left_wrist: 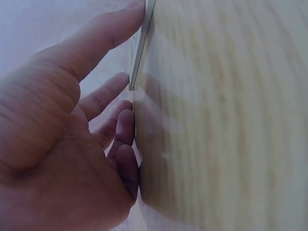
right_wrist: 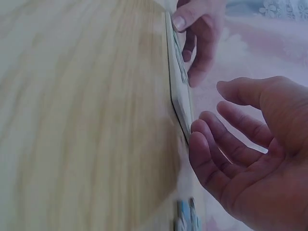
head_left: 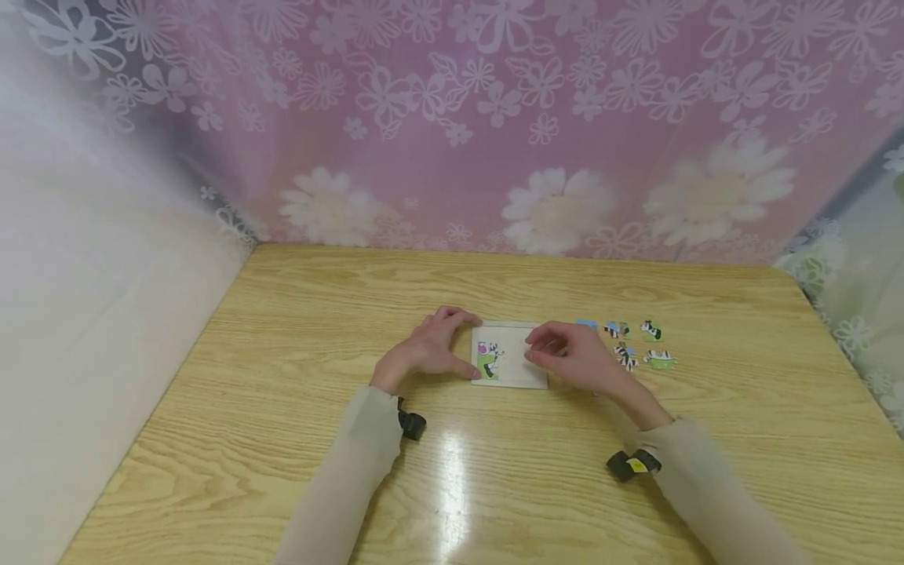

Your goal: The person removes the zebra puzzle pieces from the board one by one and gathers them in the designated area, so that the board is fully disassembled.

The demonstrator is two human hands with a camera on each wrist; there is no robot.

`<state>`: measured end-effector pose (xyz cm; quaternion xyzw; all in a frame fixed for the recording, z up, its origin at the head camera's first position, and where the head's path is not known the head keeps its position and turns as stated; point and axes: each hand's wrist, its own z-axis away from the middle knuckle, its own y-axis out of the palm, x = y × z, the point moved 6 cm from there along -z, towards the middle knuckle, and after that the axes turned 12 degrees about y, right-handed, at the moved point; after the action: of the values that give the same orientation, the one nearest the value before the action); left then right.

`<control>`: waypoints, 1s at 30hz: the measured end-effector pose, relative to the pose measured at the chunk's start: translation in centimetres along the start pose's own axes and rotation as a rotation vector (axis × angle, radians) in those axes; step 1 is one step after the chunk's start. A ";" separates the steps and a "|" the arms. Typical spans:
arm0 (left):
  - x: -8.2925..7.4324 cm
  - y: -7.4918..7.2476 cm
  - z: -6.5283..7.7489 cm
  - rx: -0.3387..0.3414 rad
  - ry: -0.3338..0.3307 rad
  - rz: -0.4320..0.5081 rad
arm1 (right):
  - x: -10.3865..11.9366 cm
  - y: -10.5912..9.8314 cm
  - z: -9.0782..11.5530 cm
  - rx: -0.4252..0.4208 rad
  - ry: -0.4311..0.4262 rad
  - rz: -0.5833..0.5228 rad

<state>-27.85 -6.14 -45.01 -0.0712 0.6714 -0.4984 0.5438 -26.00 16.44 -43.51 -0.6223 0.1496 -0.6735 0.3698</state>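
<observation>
A flat, pale puzzle tray [head_left: 521, 369] lies on the table, with cow-picture puzzle pieces [head_left: 489, 361] fitted along its left side. My left hand [head_left: 435, 345] holds the tray's left end, thumb at the near corner and index finger at the far one. Its other fingers rest on the table in the left wrist view, beside the tray edge [left_wrist: 138, 60]. My right hand [head_left: 575, 355] hovers over the tray's right end, fingers loosely bent. Between its thumb and fingers [right_wrist: 231, 137] there is a gap with nothing in it.
Several loose puzzle pieces, such as a cow piece [head_left: 651, 331] and a green-based one [head_left: 661, 359], lie right of the tray. Part of a blue piece [head_left: 586, 322] shows behind my right hand. A flowered pink curtain [head_left: 452, 157] hangs at the wooden table's [head_left: 318, 290] far edge.
</observation>
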 end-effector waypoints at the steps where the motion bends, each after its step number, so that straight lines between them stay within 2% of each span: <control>1: 0.0 0.0 0.0 0.000 -0.002 0.000 | 0.1 0.2 -0.2 0.003 0.003 -0.001; 8: 0.1 0.1 0.1 -0.003 -0.002 -0.006 | 1.4 1.4 -0.9 0.007 -0.008 0.006; 18: 0.0 0.0 0.0 0.002 0.013 -0.012 | 2.5 2.1 -2.0 -0.026 -0.046 0.110; 26: -0.1 -0.1 -0.1 0.012 0.016 -0.006 | 2.4 3.2 -3.0 0.016 -0.036 0.185; 30: 0.1 -0.1 -0.1 0.010 0.009 -0.010 | 2.7 3.3 -3.0 0.019 -0.045 0.181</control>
<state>-28.04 -6.16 -44.99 -0.0695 0.6710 -0.5050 0.5384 -27.66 11.59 -44.30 -0.6177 0.1905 -0.6245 0.4383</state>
